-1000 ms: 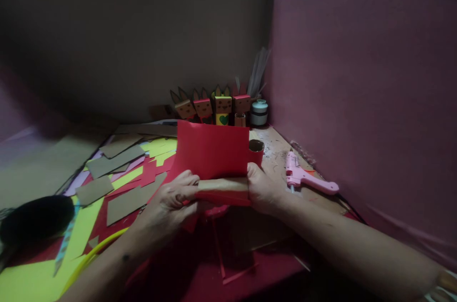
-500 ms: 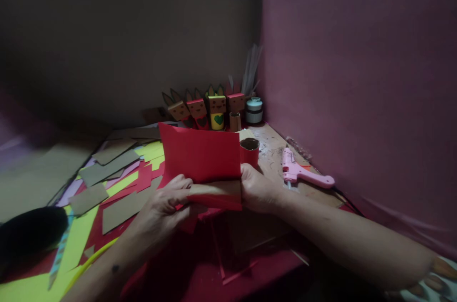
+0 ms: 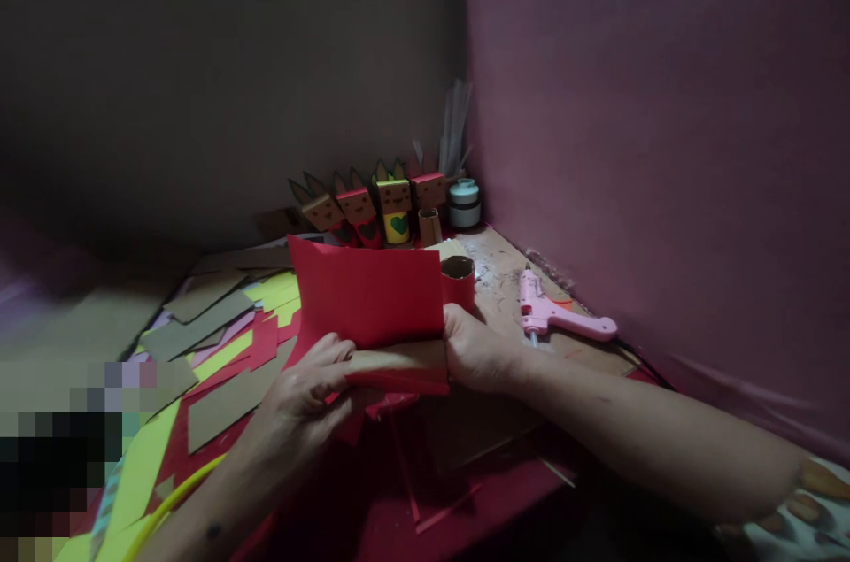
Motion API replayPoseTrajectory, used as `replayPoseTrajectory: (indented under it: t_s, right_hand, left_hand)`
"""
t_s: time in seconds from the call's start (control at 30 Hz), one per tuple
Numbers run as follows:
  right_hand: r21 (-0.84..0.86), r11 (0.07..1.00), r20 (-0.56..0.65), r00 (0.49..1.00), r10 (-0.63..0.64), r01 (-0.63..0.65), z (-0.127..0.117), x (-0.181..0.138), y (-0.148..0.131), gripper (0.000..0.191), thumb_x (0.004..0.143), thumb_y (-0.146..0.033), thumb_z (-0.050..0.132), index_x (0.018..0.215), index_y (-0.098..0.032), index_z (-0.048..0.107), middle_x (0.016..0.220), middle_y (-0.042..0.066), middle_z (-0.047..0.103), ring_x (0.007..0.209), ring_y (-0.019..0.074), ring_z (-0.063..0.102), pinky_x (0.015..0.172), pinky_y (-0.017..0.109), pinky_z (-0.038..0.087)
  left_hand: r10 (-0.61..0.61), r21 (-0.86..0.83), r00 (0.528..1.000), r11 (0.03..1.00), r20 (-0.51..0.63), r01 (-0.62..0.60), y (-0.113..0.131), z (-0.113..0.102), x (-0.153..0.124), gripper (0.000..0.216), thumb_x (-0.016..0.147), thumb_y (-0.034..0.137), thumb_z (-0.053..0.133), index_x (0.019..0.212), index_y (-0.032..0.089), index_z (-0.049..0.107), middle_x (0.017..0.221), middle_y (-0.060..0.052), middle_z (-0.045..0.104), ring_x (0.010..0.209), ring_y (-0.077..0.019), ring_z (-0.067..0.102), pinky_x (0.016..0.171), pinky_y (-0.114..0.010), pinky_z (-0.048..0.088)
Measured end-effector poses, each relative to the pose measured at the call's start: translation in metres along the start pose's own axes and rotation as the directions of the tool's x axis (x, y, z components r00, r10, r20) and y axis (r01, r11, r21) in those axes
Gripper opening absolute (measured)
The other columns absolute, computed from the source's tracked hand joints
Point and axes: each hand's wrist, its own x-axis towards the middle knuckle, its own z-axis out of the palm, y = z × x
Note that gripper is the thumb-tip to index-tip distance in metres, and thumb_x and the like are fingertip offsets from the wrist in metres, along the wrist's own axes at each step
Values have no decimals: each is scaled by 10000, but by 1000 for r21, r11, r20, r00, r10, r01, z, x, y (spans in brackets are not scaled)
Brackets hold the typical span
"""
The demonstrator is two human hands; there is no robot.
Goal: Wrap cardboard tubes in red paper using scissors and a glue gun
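Note:
A red paper sheet (image 3: 372,296) is held up in front of me, its lower part folded around a brown cardboard roll (image 3: 402,362). My left hand (image 3: 312,385) is closed on the left end of the roll and paper, thumb along the cardboard. At the right end, my right hand (image 3: 479,351) grips paper and roll together. Just behind the right hand stands a red-covered tube (image 3: 458,277) with an open top. Fingers behind the paper are hidden.
A pink glue gun (image 3: 561,314) lies to the right by the wall. Several box-headed cardboard figures (image 3: 397,206) stand at the back, beside a pale blue jar (image 3: 464,204). Cardboard pieces (image 3: 229,407) and coloured paper scraps (image 3: 150,456) cover the left side.
The view has turned slightly right, so the background sits further left. Both hands keep hold of the red paper and cardboard roll, which look almost unchanged.

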Motion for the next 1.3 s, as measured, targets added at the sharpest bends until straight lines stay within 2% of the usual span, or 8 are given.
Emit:
replayPoseTrajectory:
  t_s: [0.33, 0.47, 0.73, 0.93, 1.1, 1.23, 1.27, 1.3]
  right_hand:
    - [-56, 997, 131, 990, -42, 50, -8, 2, 7, 294, 704, -481, 728, 800, -205, 765, 795, 17, 728, 917, 221, 657, 939, 387, 480]
    - [-15, 999, 138, 990, -41, 43, -4, 2, 2, 286, 695, -476, 735, 802, -214, 772, 782, 17, 734, 895, 222, 672, 920, 399, 505]
    - [44, 997, 75, 995, -69, 65, -6, 1, 5, 220, 647, -376, 786, 810, -231, 760, 897, -18, 746, 1003, 208, 651, 1054, 389, 409]
    - [132, 988, 18, 997, 73, -75, 2, 0, 7, 156, 655, -314, 771, 775, -216, 748, 833, -18, 737, 846, 187, 670, 947, 384, 487]
    - [254, 965, -66, 994, 85, -65, 1, 1, 3, 202, 737, -330, 717, 905, -227, 761, 896, 10, 748, 833, 187, 682, 846, 350, 539]
    - [207, 973, -65, 991, 113, -97, -10, -5, 4, 257, 719, -371, 748, 922, -213, 747, 859, 48, 748, 841, 204, 693, 750, 303, 555]
    - [190, 973, -36, 989, 141, -131, -14, -6, 6, 272, 691, -379, 765, 896, -203, 741, 825, 51, 742, 833, 206, 696, 737, 295, 555]
    - [174, 972, -10, 987, 162, -157, -17, -8, 9, 301, 675, -414, 766, 885, -202, 730, 796, 52, 734, 825, 209, 697, 725, 299, 558]
  left_hand:
    - [-59, 35, 998, 998, 31, 58, -3, 3, -3, 232, 898, 269, 529, 926, 308, 756, 911, -10, 744, 803, -196, 638, 837, -342, 522]
    - [-98, -35, 994, 994, 44, 99, -2, 5, -3, 239, 903, 267, 540, 993, 315, 756, 898, -23, 730, 833, -200, 620, 753, -319, 516]
    - [-188, -131, 976, 971, 109, 202, 5, 2, 0, 266, 861, 201, 554, 968, 307, 773, 865, -25, 709, 810, -195, 627, 713, -296, 508]
    - [-283, -179, 952, 937, 120, 301, 20, -5, 8, 194, 836, 283, 594, 820, 306, 786, 766, -8, 703, 733, -190, 623, 680, -285, 516]
    - [-472, -363, 875, 801, 110, 477, 7, -24, 1, 284, 783, 438, 678, 1012, 280, 740, 928, -36, 735, 850, -236, 667, 765, -337, 542]
    - [-705, -407, 695, 680, -139, 609, -22, -31, 3, 505, 790, 580, 654, 1169, 247, 662, 1116, -76, 711, 997, -268, 644, 888, -383, 502]
    - [-743, -457, 654, 634, -139, 623, -31, -28, 5, 550, 777, 575, 679, 1207, 235, 636, 1167, -88, 696, 1043, -269, 632, 921, -383, 484]
    - [-740, -573, 669, 578, -69, 581, -40, -24, 7, 566, 775, 570, 688, 1224, 232, 620, 1205, -90, 684, 1081, -261, 621, 919, -364, 484]
